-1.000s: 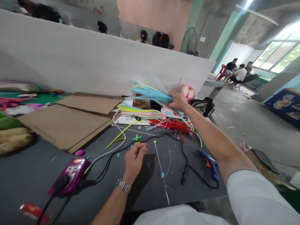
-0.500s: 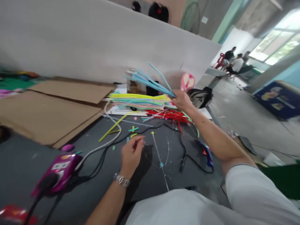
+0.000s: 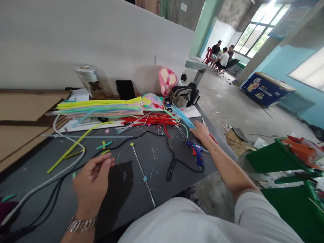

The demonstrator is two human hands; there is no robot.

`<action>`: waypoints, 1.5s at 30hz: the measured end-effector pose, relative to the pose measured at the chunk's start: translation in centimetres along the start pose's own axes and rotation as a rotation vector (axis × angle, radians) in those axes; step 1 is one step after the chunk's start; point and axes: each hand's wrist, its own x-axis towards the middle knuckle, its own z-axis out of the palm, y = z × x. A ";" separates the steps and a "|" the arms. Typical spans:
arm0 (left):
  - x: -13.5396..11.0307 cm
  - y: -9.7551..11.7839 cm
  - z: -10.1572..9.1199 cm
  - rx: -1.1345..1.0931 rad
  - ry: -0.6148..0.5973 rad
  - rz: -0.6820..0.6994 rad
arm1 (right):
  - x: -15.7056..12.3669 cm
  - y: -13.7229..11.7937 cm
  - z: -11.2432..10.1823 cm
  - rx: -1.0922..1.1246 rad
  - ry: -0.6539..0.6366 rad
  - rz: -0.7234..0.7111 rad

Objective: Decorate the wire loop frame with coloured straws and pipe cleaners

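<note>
At the table's right edge, my right hand [image 3: 201, 131] closes around the near ends of a bundle of light-blue pipe cleaners [image 3: 184, 116], which lies low against the table. My left hand [image 3: 92, 179] hovers at the left with thumb and fingers pressed together; whether anything is between them is hidden. Just right of its fingertips lies a thin clear wire loop [image 3: 154, 156]. A straight stick [image 3: 138, 160] crosses the loop, with a yellow piece [image 3: 132, 144] at its far end and a blue piece [image 3: 145, 178] lower down. Below my right hand rests a blue glue gun [image 3: 196, 151].
Yellow and pastel pipe cleaners [image 3: 101, 106] and red ones [image 3: 154, 119] lie along the back. Behind them stand a canister [image 3: 87, 81], a black phone-like slab [image 3: 126, 89], a pink heart [image 3: 167, 80] and a bag [image 3: 184, 96]. A black cord [image 3: 171, 148] crosses the table. Green bins [image 3: 268, 157] stand right.
My right hand has lowered the raised blue pipe cleaners to the table's right side. My left hand stays closed, a little farther from the stick. The view has swung right.
</note>
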 end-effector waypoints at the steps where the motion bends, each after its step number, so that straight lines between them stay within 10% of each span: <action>1: -0.1 0.2 -0.2 0.008 0.010 -0.006 | 0.3 0.0 0.1 0.007 0.008 -0.013; 21: -0.1 0.2 -3.6 0.103 0.035 0.019 | 3.3 -4.2 -0.3 0.319 0.279 -0.415; 25: 2.3 -0.1 -2.2 0.252 -0.171 0.078 | 0.5 -7.0 -2.7 0.504 0.481 -0.672; 32: 6.0 0.4 2.6 0.655 -0.369 0.125 | -7.2 -12.9 -3.3 0.604 0.391 -0.905; 45: 6.4 0.4 5.1 0.640 -0.439 0.125 | -9.5 -14.9 1.0 0.784 0.174 -0.747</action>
